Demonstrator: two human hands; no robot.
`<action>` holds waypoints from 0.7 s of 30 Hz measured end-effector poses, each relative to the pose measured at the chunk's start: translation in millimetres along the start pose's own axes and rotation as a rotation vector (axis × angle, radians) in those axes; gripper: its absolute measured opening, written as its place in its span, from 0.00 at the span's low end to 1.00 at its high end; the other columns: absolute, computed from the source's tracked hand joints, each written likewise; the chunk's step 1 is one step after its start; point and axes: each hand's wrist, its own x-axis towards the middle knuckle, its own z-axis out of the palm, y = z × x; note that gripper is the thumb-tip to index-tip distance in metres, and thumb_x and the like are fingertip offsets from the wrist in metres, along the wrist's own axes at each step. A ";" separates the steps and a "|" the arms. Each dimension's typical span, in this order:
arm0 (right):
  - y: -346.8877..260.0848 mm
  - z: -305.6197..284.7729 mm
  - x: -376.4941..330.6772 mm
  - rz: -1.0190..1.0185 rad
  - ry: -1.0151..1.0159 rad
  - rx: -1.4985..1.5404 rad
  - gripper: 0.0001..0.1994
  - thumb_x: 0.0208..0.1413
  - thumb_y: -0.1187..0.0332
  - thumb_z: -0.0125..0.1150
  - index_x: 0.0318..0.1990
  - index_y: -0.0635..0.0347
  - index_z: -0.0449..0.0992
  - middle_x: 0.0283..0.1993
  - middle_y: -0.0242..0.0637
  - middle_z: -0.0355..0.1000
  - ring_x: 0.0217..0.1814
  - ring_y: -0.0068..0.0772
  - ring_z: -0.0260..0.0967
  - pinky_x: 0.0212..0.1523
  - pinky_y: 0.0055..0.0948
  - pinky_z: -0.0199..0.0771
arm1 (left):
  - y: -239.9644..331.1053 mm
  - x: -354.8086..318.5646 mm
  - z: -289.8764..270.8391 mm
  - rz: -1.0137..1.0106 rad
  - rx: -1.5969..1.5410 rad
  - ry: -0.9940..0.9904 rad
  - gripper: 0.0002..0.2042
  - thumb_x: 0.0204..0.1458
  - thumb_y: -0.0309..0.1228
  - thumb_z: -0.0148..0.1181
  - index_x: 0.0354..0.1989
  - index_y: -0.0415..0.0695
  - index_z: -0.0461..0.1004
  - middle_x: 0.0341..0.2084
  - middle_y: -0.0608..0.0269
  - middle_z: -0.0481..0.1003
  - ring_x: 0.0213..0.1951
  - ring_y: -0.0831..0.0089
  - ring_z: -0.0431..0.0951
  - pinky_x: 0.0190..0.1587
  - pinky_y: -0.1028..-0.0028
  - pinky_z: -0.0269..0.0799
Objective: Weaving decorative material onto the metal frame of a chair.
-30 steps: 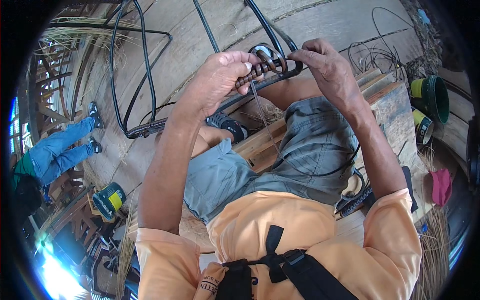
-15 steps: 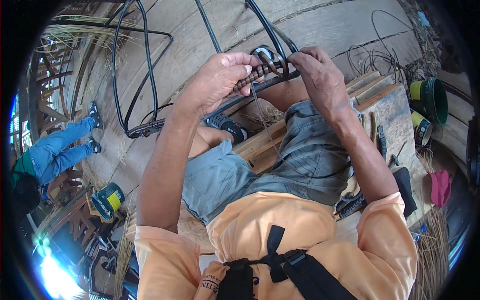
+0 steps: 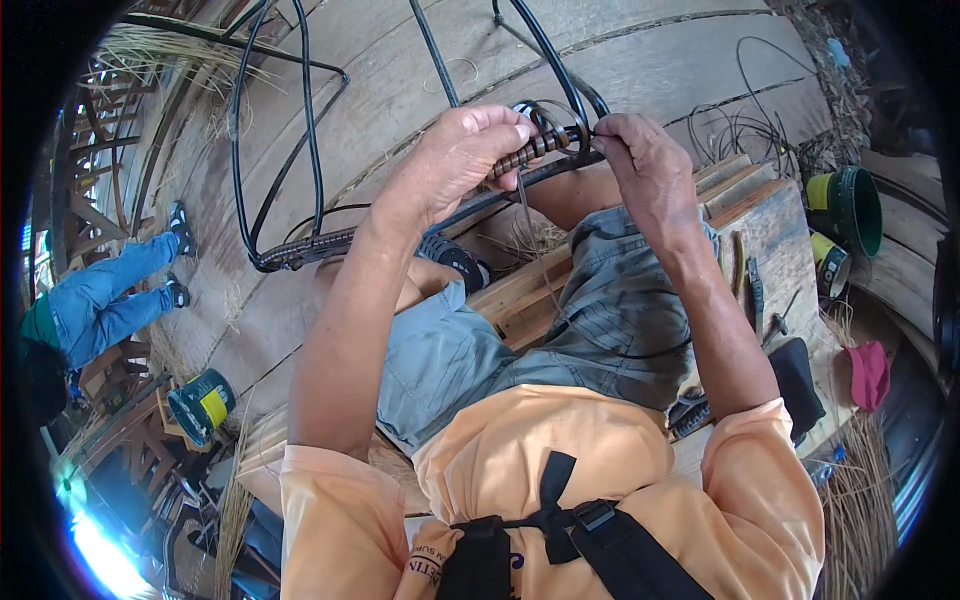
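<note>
A black metal rod frame (image 3: 309, 130) reaches across the far side, above my knees. One of its bars carries a brown strip (image 3: 533, 152) wound round it in tight turns. My left hand (image 3: 465, 155) is closed round this wrapped bar, thumb on top of the turns. Beyond the thumb, the strip stands up in a loose loop near the bend of the frame. There my right hand (image 3: 648, 160) pinches with thumb and fingertips; what lies between them is mostly hidden, but it appears to be the strip. A thin length of strip hangs down over my shorts (image 3: 625, 290).
Beside me at right, a wooden bench (image 3: 795, 245) bears hand tools and a dark cloth. Green buckets (image 3: 855, 215) stand past it, and another bucket (image 3: 203, 405) at left. A coil of thin strip (image 3: 740, 130) lies on the floorboards. Another person's legs (image 3: 115, 290) show at far left.
The loose loop of strip by the frame's bend looks smaller and lies differently. Both hands stay at the bar, the right one a little lower. The whole view has shifted slightly.
</note>
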 end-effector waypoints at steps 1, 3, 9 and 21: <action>-0.5 -1.8 0.5 0.016 -0.027 -0.016 0.06 0.51 0.72 0.55 0.37 0.59 0.73 0.34 0.44 0.70 0.36 0.47 0.70 0.37 0.36 0.70 | -0.7 1.1 -0.4 0.011 -0.020 -0.012 0.08 0.55 0.28 0.50 0.38 0.38 0.71 0.29 0.63 0.75 0.23 0.83 0.69 0.27 0.84 0.68; -1.8 -3.0 0.8 0.024 -0.050 -0.038 0.06 0.52 0.71 0.55 0.37 0.59 0.73 0.34 0.44 0.70 0.37 0.47 0.70 0.37 0.36 0.70 | -2.1 1.3 -0.7 0.033 -0.042 -0.025 0.07 0.55 0.28 0.50 0.37 0.38 0.72 0.28 0.64 0.74 0.22 0.83 0.69 0.27 0.84 0.68; -6.4 -2.4 -1.5 0.067 -0.031 -0.125 0.07 0.54 0.68 0.53 0.38 0.57 0.73 0.36 0.43 0.70 0.37 0.47 0.70 0.37 0.38 0.70 | -2.4 -0.7 -1.1 0.063 -0.021 -0.020 0.07 0.54 0.27 0.50 0.37 0.38 0.72 0.25 0.67 0.72 0.23 0.83 0.69 0.27 0.83 0.68; -40.3 26.1 -40.8 0.282 0.000 0.267 0.08 0.52 0.70 0.55 0.37 0.65 0.72 0.34 0.46 0.72 0.37 0.41 0.71 0.42 0.32 0.69 | -6.1 -0.5 -9.0 0.057 -0.017 -0.057 0.08 0.51 0.24 0.50 0.37 0.37 0.72 0.28 0.65 0.73 0.26 0.82 0.70 0.27 0.82 0.68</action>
